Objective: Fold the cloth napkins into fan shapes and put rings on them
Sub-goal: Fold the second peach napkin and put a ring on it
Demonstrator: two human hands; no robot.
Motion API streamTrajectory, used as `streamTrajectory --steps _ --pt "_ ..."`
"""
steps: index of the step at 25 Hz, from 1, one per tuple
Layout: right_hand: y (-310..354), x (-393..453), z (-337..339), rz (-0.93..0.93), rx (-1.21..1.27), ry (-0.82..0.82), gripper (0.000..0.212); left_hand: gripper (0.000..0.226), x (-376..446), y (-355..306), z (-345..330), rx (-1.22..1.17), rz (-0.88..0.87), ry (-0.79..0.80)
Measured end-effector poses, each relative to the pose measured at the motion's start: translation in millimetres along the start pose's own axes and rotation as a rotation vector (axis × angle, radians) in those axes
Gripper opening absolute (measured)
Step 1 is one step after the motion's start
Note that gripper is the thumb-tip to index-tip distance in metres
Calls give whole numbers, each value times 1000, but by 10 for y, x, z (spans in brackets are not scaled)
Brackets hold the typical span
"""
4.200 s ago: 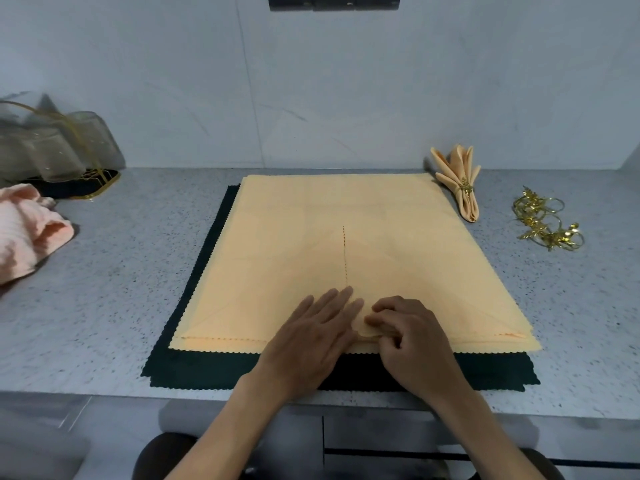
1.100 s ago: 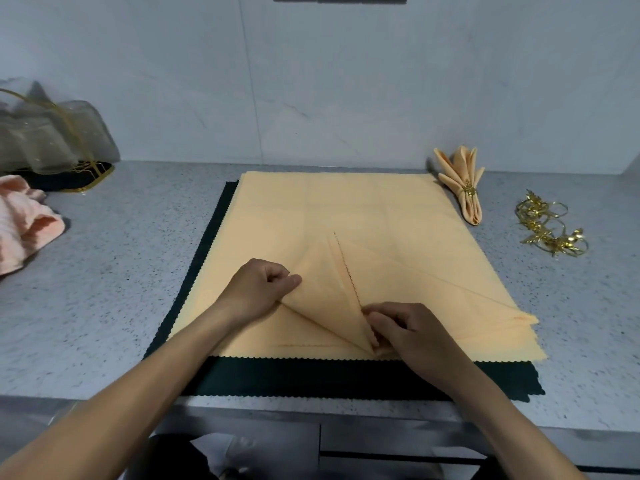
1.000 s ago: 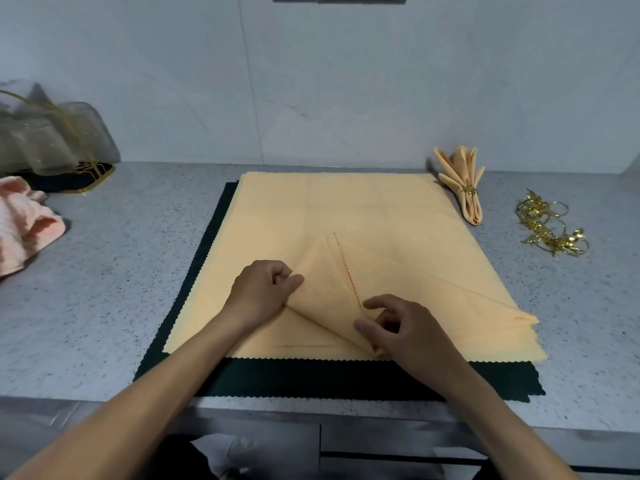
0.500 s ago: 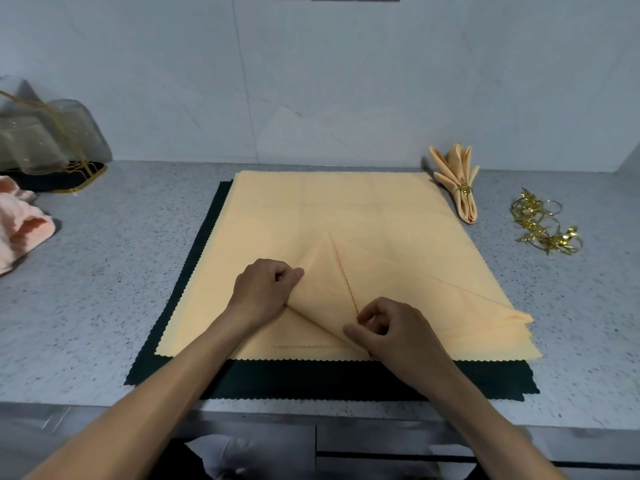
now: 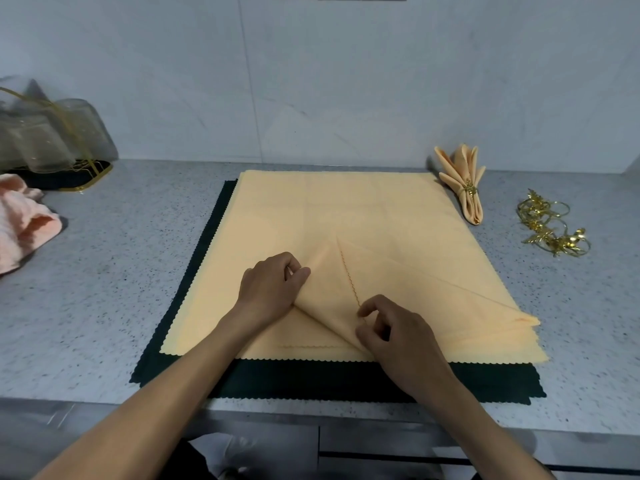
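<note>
1. Far left on your speckled grey counter (image 5: 104, 306) there's a crumpled pink cloth (image 5: 20, 226), with clear glasses on a dark gold-rimmed tray (image 5: 52, 143) behind it. None of it crowds your work area.
2. Dead centre is the stack of peach napkins (image 5: 346, 209) on a dark green cloth (image 5: 346, 379); both have zigzag-cut edges.
3. Your left hand (image 5: 270, 289) is curled, pinching the folded flap's left edge. Your right hand (image 5: 398, 336) pinches the scalloped seam near the flap's bottom tip.
4. On the right, a finished fan napkin (image 5: 462, 185) wearing a gold ring, then a shiny pile of gold rings (image 5: 550, 226).
5. Compared with a few seconds back, your left hand was lying flat and the fold was flat too; now that flap's lifted into a narrow triangle.
</note>
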State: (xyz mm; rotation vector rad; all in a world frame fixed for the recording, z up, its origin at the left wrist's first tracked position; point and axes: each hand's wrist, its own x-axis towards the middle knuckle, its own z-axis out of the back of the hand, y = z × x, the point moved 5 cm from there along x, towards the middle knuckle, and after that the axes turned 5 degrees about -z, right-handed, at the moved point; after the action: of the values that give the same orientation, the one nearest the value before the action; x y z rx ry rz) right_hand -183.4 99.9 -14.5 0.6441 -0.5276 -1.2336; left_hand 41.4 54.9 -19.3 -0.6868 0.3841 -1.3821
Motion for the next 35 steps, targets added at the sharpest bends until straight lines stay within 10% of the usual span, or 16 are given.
streamTrajectory --steps 8,13,24,32,35 --pt "-1 11 0 26 -26 -3 7 51 261 -510 -247 375 -418 145" --pt "-8 17 -11 34 -13 -3 10 58 437 -393 -636 478 -224 398" --pt "29 13 17 7 -13 39 13 16 -650 -848 -349 244 -643 -69" --pt "-178 -21 299 -457 829 -160 18 52 -972 -992 -451 406 -792 149" --pt "-206 13 364 -507 974 -176 20 29 -963 -1032 -457 517 -852 221"
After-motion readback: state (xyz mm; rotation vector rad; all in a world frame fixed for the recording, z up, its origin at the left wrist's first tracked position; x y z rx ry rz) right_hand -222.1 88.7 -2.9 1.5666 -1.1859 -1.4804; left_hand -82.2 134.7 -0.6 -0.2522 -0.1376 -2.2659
